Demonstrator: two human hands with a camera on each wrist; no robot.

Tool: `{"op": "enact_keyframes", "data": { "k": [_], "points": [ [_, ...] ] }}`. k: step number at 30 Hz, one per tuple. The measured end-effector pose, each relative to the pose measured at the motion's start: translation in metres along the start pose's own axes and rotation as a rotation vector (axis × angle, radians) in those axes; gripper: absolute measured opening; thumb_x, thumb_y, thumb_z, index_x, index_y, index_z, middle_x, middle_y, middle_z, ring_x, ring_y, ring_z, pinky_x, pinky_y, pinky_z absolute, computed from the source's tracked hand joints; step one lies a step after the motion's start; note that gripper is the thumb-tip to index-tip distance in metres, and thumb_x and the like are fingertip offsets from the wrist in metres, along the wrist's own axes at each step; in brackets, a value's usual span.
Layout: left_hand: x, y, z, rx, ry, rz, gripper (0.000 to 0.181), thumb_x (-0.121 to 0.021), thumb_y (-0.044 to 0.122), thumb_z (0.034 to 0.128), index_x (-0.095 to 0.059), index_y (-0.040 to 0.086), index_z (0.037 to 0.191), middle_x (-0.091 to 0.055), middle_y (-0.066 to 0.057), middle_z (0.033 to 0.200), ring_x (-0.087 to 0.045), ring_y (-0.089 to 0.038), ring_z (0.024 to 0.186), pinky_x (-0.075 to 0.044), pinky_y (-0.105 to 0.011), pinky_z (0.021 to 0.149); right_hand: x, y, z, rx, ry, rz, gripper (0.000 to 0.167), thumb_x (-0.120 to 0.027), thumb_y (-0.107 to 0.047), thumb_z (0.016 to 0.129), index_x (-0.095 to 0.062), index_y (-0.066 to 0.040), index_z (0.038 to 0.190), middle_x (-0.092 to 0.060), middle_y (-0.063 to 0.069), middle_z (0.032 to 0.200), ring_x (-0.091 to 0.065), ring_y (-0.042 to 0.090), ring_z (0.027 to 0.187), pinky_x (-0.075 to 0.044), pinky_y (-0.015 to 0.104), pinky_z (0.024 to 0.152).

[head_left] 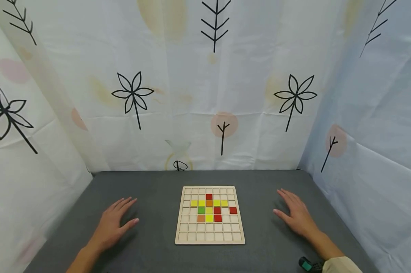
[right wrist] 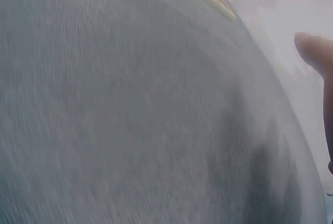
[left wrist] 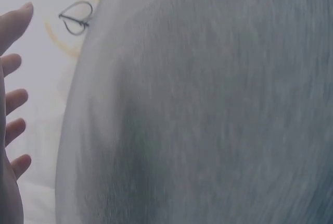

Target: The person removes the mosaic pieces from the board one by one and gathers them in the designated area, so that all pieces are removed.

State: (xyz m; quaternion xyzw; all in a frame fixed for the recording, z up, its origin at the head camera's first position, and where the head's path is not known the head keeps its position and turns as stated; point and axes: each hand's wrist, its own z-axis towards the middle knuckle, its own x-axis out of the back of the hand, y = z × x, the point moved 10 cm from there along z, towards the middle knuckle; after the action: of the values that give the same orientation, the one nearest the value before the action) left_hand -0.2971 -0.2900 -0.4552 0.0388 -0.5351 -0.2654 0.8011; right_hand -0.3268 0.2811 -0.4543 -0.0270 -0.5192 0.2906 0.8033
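Hovering over the counter (head_left: 157, 212), the left hand (head_left: 110, 225) points to one o'clock, the right hand (head_left: 297, 216) to eleven, fingers extended, each grip released; the board (head_left: 210, 236) lies between them, at the left hand's three o'clock.

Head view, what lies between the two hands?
Between the left hand and right hand, the head view shows a pale wooden grid board holding coloured square tiles.
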Motion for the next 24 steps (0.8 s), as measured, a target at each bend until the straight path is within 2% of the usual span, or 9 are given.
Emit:
{"op": "enact_keyframes", "data": {
  "k": [3, 7, 11, 17, 21, 24],
  "points": [
    [0.003, 0.011, 0.001, -0.031, 0.046, -0.039, 0.053, -0.076, 0.029, 0.0839, -0.06, 0.01, 0.131, -0.058, -0.013, 0.132, -0.046, -0.04, 0.123, -0.033, -0.067, 0.09, 0.002, -0.011, 0.002, 0.05, 0.052, 0.04, 0.064, -0.076, -0.024, 0.085, -0.049, -0.001, 0.138, -0.05, 0.023, 0.136, -0.043, 0.043, 0.123, -0.034, 0.064, 0.094],
    [0.005, 0.023, 0.001, -0.063, 0.095, -0.113, 0.046, -0.078, 0.019, 0.0818, -0.065, 0.007, 0.125, -0.063, -0.01, 0.124, -0.053, -0.035, 0.116, -0.037, -0.059, 0.091, 0.002, -0.021, 0.005, 0.05, 0.087, 0.08, 0.058, -0.075, -0.02, 0.085, -0.052, -0.002, 0.135, -0.054, 0.021, 0.132, -0.048, 0.04, 0.119, -0.038, 0.06, 0.092],
    [0.005, 0.031, 0.001, -0.038, 0.118, -0.178, 0.042, -0.077, 0.018, 0.0836, -0.066, 0.009, 0.123, -0.064, -0.006, 0.12, -0.055, -0.029, 0.112, -0.038, -0.045, 0.091, 0.004, -0.031, 0.007, 0.051, 0.144, 0.092, 0.052, -0.076, -0.014, 0.084, -0.057, -0.002, 0.131, -0.059, 0.019, 0.125, -0.053, 0.038, 0.113, -0.044, 0.058, 0.087],
    [0.0, 0.04, 0.004, 0.016, 0.15, -0.252, 0.035, -0.075, 0.017, 0.0858, -0.069, 0.011, 0.12, -0.067, 0.0, 0.114, -0.059, -0.023, 0.107, -0.041, -0.021, 0.087, 0.009, -0.051, 0.01, 0.119, 0.269, 0.124, 0.045, -0.078, -0.001, 0.077, -0.064, 0.001, 0.12, -0.066, 0.014, 0.111, -0.063, 0.028, 0.093, -0.053, 0.046, 0.07],
    [-0.002, 0.05, 0.007, -0.002, 0.207, -0.33, 0.031, -0.075, 0.01, 0.0844, -0.071, 0.009, 0.115, -0.069, 0.001, 0.111, -0.06, -0.019, 0.101, -0.043, -0.017, 0.083, 0.007, -0.06, 0.012, 0.146, 0.329, 0.16, 0.04, -0.078, 0.004, 0.075, -0.067, 0.001, 0.113, -0.069, 0.01, 0.104, -0.064, 0.023, 0.087, -0.054, 0.04, 0.068],
    [0.0, 0.059, 0.008, -0.027, 0.287, -0.396, 0.028, -0.074, 0.002, 0.0836, -0.072, 0.007, 0.111, -0.071, -0.002, 0.106, -0.062, -0.017, 0.096, -0.044, -0.017, 0.08, 0.004, -0.064, 0.013, 0.14, 0.355, 0.177, 0.037, -0.078, 0.004, 0.074, -0.068, 0.0, 0.11, -0.069, 0.008, 0.1, -0.065, 0.022, 0.084, -0.052, 0.031, 0.072]
  ]
}}
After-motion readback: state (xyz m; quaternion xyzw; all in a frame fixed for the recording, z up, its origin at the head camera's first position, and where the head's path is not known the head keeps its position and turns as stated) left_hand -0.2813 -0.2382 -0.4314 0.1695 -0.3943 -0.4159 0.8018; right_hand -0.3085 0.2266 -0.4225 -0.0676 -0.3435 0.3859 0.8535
